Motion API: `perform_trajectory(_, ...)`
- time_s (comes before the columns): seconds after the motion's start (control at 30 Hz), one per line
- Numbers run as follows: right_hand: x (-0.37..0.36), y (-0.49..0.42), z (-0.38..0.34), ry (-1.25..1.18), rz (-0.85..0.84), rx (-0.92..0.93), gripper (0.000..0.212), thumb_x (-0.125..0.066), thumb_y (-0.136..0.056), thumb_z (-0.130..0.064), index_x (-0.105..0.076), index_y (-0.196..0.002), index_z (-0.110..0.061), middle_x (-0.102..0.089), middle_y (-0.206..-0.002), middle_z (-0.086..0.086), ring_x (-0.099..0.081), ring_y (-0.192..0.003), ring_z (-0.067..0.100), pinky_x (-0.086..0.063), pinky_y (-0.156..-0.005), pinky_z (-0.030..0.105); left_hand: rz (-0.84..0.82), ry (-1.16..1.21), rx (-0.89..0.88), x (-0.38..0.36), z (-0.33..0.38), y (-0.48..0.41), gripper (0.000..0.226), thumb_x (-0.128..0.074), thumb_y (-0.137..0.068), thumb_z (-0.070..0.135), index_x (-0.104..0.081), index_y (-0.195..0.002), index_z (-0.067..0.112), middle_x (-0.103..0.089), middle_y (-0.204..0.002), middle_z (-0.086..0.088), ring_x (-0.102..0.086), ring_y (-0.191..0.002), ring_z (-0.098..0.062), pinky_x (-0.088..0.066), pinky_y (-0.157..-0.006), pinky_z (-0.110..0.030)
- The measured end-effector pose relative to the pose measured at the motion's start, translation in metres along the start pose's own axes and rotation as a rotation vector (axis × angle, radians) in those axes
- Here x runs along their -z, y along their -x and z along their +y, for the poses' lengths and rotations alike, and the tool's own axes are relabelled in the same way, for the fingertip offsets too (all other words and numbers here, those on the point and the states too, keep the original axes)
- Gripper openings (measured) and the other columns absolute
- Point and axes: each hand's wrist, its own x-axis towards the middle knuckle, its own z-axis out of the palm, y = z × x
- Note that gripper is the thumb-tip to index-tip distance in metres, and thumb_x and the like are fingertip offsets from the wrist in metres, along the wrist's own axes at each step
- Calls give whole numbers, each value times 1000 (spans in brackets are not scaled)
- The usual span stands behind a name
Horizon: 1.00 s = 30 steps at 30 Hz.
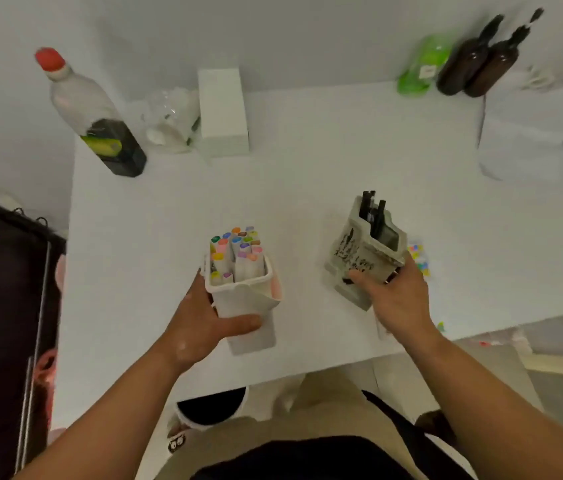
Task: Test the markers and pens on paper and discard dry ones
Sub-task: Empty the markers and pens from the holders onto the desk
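A white holder [250, 306] packed with several colour-capped markers [237, 252] stands near the front of the white table [307, 174]. My left hand [204, 317] grips its lower side, thumb across the front. To the right, a grey printed holder [359, 258] with a few black pens [372, 211] leans tilted. My right hand [394, 292] grips its near right side. A sheet with coloured marks [420, 259] peeks out behind that hand, mostly hidden.
At the back left stand a red-capped bottle [93, 116], crumpled clear plastic [169, 119] and a white box [223, 110]. A green bottle [423, 64] and two brown bottles [477, 60] stand back right, beside white paper bags [536, 129]. A white bin [211, 407] is below the table edge.
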Motion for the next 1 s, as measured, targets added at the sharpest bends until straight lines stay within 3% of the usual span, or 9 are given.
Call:
perform_trajectory(0.1,7,-73,3,23,-18,31,51,-88,-73,-30,-58,-115,-29,-67,-97,-23,-59,-83,-19,-45,-66,7,42,-19,-2,-34,10,-31,103,-96,-49,42,-46,-140,33,-66,-128,9,-63,-116,-16,-56,-90,-35)
perform_trajectory(0.33,-15,-160,18,-15,-20,141,54,-88,-71,-29,-53,-112,-35,-62,-92,-30,-57,-82,-26,-42,-62,-3,82,-49,-68,-70,14,-99,103,-96,-56,33,-41,-143,35,-62,-131,13,-61,-119,-14,-57,-90,-32)
perform_trajectory(0.53,-35,-191,43,-26,2,297,59,-90,-72,-30,-54,-118,-35,-64,-101,-29,-60,-91,-21,-48,-72,2,104,-40,-219,-57,-8,-128,112,-97,-47,48,-40,-144,39,-59,-137,11,-59,-124,-17,-54,-96,-48)
perform_trajectory(0.7,-45,-219,46,5,75,424,63,-87,-70,-41,-54,-122,-27,-62,-100,-24,-56,-85,-27,-42,-65,-4,180,-140,-345,-50,-30,-127,115,-93,-43,58,-39,-144,42,-58,-134,21,-59,-120,-4,-57,-88,-24)
perform_trajectory(0.8,-57,-233,40,-2,80,467,62,-85,-68,-46,-52,-118,-28,-65,-105,-15,-63,-89,-8,-50,-71,9,258,-196,-387,-57,-41,-118,116,-90,-40,62,-39,-143,43,-59,-130,26,-60,-115,3,-55,-78,-11)
perform_trajectory(0.9,-63,-236,37,-25,52,495,67,-84,-72,-47,-50,-124,-21,-65,-110,-11,-66,-95,7,-53,-76,18,299,-213,-420,-69,-50,-107,117,-90,-42,60,-39,-145,41,-59,-132,24,-59,-118,-1,-55,-87,-21)
perform_trajectory(1.0,-55,-219,41,-71,-9,456,90,-85,-73,-48,-38,-143,-17,-59,-125,-5,-60,-107,11,-47,-82,21,311,-214,-402,-82,-52,-91,116,-94,-41,55,-41,-143,42,-61,-132,19,-60,-120,-10,-55,-94,-38)
